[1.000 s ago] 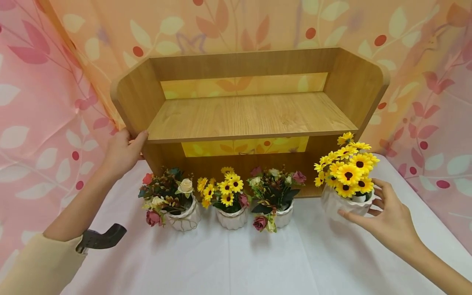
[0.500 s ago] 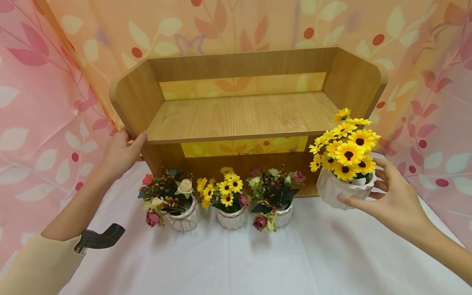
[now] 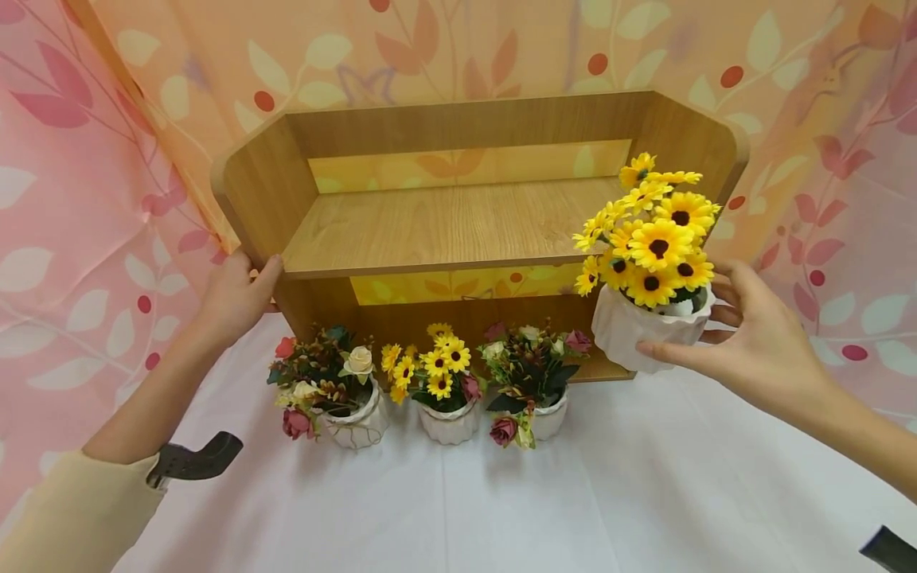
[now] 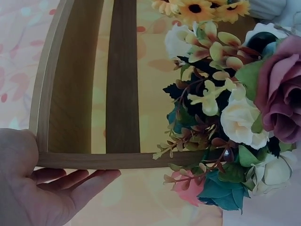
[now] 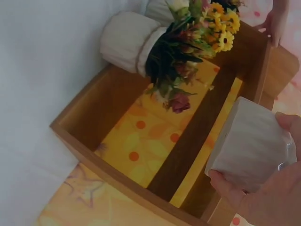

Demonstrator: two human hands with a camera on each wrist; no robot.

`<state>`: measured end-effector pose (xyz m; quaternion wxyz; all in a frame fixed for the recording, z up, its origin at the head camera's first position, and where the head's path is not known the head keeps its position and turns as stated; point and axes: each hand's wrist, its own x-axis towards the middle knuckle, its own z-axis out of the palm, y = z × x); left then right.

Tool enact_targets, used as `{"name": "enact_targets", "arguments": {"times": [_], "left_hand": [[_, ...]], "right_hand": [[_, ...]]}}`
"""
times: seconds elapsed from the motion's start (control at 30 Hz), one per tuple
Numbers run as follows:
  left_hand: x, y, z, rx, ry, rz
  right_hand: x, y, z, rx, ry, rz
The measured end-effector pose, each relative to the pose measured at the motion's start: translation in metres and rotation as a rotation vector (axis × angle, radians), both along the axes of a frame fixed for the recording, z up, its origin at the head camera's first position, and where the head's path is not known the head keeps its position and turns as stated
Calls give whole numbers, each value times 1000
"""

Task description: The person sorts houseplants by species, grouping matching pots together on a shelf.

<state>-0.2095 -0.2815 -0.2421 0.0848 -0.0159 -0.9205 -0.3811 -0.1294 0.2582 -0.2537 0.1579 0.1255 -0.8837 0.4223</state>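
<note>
White pot (image 3: 625,328) hung gripped in the right hand (image 3: 755,338), left hand (image 3: 236,301) holding the wooden shelf (image 3: 466,127); too low a carry risked clipping the pot on the upper board (image 3: 444,231).

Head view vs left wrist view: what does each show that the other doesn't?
Head only: the right hand holding a ruffled white pot of yellow, dark-centred flowers; also a beige sleeve.
Left wrist only: a clear look at the left hand's fingers outside the brown wooden shelf.
Both: left hand, shelf, leafy arrangement of pink and cream roses.
</note>
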Motion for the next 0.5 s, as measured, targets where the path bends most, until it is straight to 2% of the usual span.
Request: {"name": "enact_targets", "arguments": {"times": [0.17,0.4,0.5], "left_hand": [[-1,-1,0,3,-22,-10],[-1,-3,1,43,-42,-26],[-1,-3,2,58,-40,-38]], "right_hand": [[-6,-9,15,2,-5,33],[-18,-27,36,28,-75,19],[-24,-35,42,16,-69,51]]}}
